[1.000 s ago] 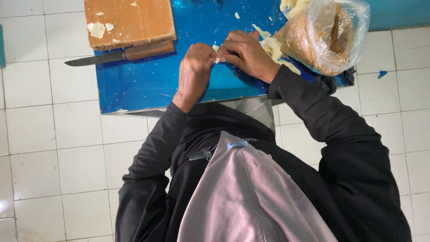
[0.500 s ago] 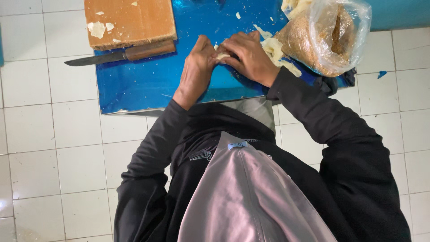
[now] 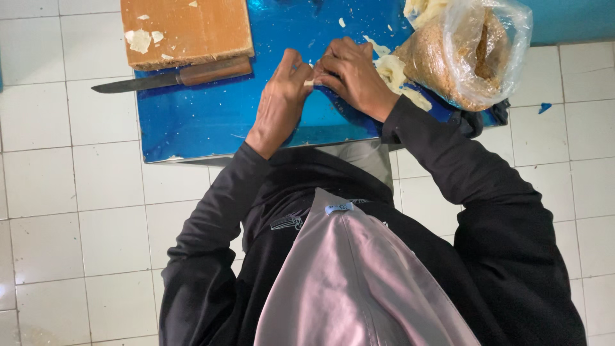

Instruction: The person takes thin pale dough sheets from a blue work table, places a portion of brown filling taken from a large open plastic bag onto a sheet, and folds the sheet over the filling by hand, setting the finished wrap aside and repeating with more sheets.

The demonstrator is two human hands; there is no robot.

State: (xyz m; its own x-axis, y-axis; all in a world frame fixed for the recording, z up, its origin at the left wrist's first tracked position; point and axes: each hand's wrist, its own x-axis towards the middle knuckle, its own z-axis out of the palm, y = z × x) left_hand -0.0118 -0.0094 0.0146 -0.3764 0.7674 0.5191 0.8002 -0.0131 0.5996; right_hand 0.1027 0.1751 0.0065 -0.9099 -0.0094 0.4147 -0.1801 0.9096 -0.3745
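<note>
Dough piece (image 3: 310,82), a small pale bit, sits pinched between the fingertips of both hands just above the centre of the frame, over the blue tabletop; it is mostly hidden by the fingers, so its shape cannot be told.

White tiled floor (image 3: 70,211) fills the left side and the lower corners, open and bare around the seated person. The person's dark sleeves and a pale mauve head covering (image 3: 346,282) take up the lower middle.

Next in size, the blue table (image 3: 211,122) spans the upper middle; its near edge runs just above the person's chest, and its left edge stops short of the knife tip. Bare blue surface lies open to the left of the hands, between them and the board.

A clear plastic bag (image 3: 474,51) of brown crumbs stands at the upper right, near the table's right edge, with a pale dough mass (image 3: 397,70) just beside it and touching the right hand's far side.

A wooden cutting board (image 3: 189,29) lies at the upper left of the table, flecked with pale scraps.

The knife (image 3: 173,77) lies just below the board, its blade overhanging the table's left edge.

The left hand (image 3: 278,106) and right hand (image 3: 352,77) meet fingertip to fingertip, both closed on the piece.
</note>
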